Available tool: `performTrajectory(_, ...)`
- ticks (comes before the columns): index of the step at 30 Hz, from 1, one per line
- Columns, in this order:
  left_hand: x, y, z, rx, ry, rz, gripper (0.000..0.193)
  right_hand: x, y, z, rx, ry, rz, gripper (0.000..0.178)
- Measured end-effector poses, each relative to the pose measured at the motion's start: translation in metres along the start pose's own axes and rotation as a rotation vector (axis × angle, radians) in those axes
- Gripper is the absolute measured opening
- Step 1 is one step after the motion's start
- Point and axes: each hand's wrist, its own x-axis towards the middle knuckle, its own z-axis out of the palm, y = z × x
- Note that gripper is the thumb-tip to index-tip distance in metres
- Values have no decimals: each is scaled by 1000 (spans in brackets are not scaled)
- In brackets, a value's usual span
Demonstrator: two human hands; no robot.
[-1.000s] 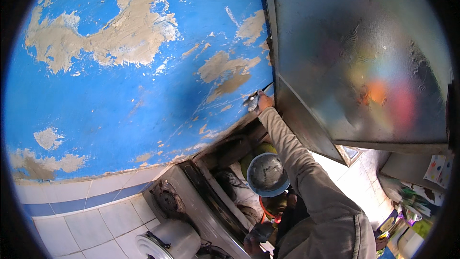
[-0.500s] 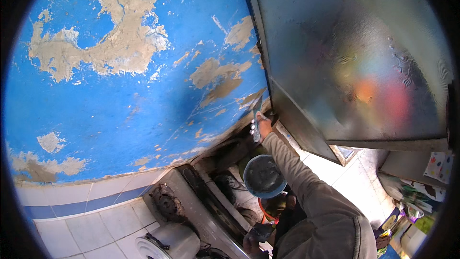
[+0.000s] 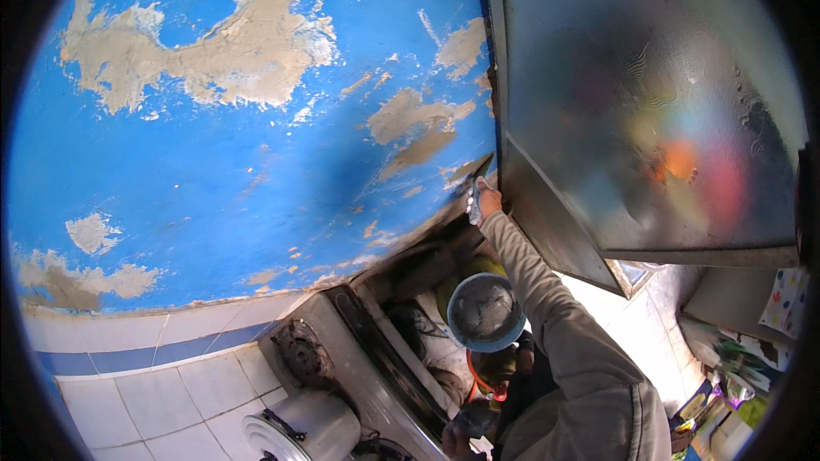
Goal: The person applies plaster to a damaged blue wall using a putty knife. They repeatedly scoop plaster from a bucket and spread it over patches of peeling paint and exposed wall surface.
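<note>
Scraper [image 3: 484,168] and blue wall [image 3: 299,171] came together close to the corner, the thin dark blade slanting up and to the right along the paint, though from where I stood I couldn't tell whether its whole edge touched. The person's right hand [image 3: 490,202] had hold of it, fingers [image 3: 484,191] closed round the grey-smeared handle with no gap that I could make out. Just above the blade and to its left, dull brown patches of filler [image 3: 418,154] marked the wall, and a far bigger, rougher pale patch [image 3: 248,43] spread across its upper part. A wrinkled grey-brown sleeve [image 3: 547,290] ran from that hand down to the lower edge. Left of the sleeve was a light blue bucket [image 3: 485,346] with grey paste [image 3: 485,307] in it, and something orange-red [image 3: 471,365] showed partly below its rim. Lower still, the left hand [image 3: 457,442] was in shadow beside a dark grey object [image 3: 476,417]; I couldn't tell how far its fingers were bent or whether they gripped it. Farther left stood a metal stove [image 3: 376,380] and a pale lidded pot [image 3: 333,427], next to white tiles [image 3: 162,401]. To the right of the scraper rose a frosted glass panel [image 3: 581,119], blurred orange and red showing through.
</note>
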Motion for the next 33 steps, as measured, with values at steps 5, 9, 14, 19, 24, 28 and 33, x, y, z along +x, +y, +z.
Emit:
performTrajectory(5, 1, 2, 1, -9, -3, 1, 30, -27, -1, 6, -116, -59, 6, 30)
performTrajectory(9, 3, 6, 3, -26, -13, 20, 30, -66, 8, 33, -89, -114, 3, 25)
performTrajectory(14, -6, 21, 5, -43, 11, 80, 30, -144, 2, 45, -132, -397, 166, 24)
performTrajectory(19, 6, 114, 23, 138, -8, 494, 30, -241, -64, 30, -299, -795, 269, 34)
performTrajectory(24, 38, 226, 62, -27, -127, 797, 26, -297, -110, 17, -660, -1037, 278, 37)
performTrajectory(28, 40, 286, 93, -765, -524, 196, 23, -343, -138, 32, -1089, -1244, -10, 37)
performTrajectory(33, 22, 324, 112, -917, -478, 277, 21, -375, -136, 25, -1676, -1274, -1109, 67)
